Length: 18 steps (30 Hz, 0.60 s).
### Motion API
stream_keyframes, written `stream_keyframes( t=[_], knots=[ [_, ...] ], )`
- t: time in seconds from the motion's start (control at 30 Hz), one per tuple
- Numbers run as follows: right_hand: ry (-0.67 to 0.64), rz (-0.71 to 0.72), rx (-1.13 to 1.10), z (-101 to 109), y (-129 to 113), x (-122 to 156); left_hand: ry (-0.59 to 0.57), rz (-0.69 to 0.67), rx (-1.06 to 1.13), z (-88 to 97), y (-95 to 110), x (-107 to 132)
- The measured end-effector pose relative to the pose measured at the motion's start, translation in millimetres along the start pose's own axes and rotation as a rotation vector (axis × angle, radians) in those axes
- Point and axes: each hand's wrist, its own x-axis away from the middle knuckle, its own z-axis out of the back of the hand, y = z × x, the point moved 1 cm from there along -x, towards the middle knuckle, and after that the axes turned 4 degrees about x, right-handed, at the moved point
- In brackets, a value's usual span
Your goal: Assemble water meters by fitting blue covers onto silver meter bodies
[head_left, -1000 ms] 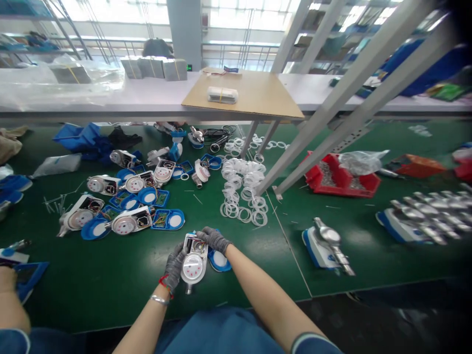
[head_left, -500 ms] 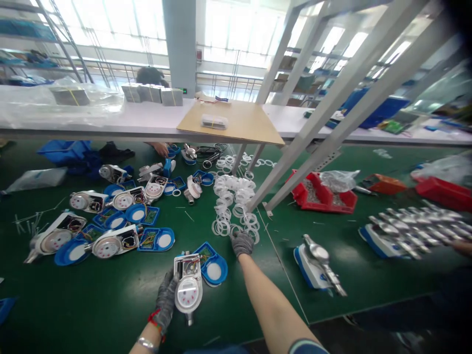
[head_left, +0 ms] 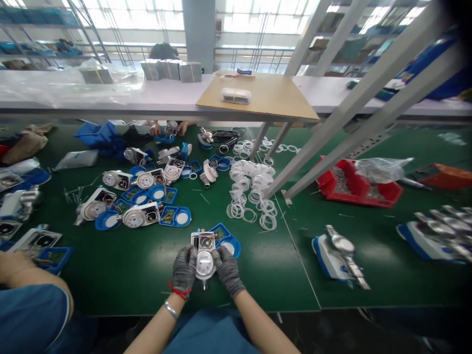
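An opened water meter [head_left: 204, 264] with a round white dial and exposed wiring lies in front of me. My left hand [head_left: 184, 269], in a grey glove, grips the meter's left side. From the right, my gloved right hand [head_left: 227, 270] curls its fingers against the edge of the dial; whether a ring sits under those fingers is hidden. The meter's blue cover [head_left: 229, 242] rests open behind my right hand, with a green circuit board and a white disc inside. Beyond it lies a pile of clear-white plastic rings [head_left: 254, 179].
Several opened meters [head_left: 142, 216] crowd the left. On the right are a closed meter [head_left: 337, 255], a red parts bin [head_left: 379, 194] and a row of meters [head_left: 435, 233]. Slanted metal posts [head_left: 324, 132] hold a shelf [head_left: 165, 103]. Co-workers' hands show at far left and behind.
My right hand has left the ring pile and come back to the meter's dial. My left hand has stayed at the meter. The camera view has shifted left.
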Motion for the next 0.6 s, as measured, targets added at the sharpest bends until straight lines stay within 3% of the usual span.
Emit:
stream_keyframes(
  t=[0.13, 0.33, 0.6],
  knots=[
    [0.045, 0.020, 0.151, -19, 5, 8, -0.173, -0.050, -0.213, 6.7, 2, 25],
    [0.101, -0.028, 0.234, -29, 9, 5, -0.099, 0.009, -0.093, 4.5, -3, 31],
    [0.111, -0.047, 0.253, -32, 10, 4, -0.075, 0.058, -0.115, 1.1, 12, 29]
  ],
)
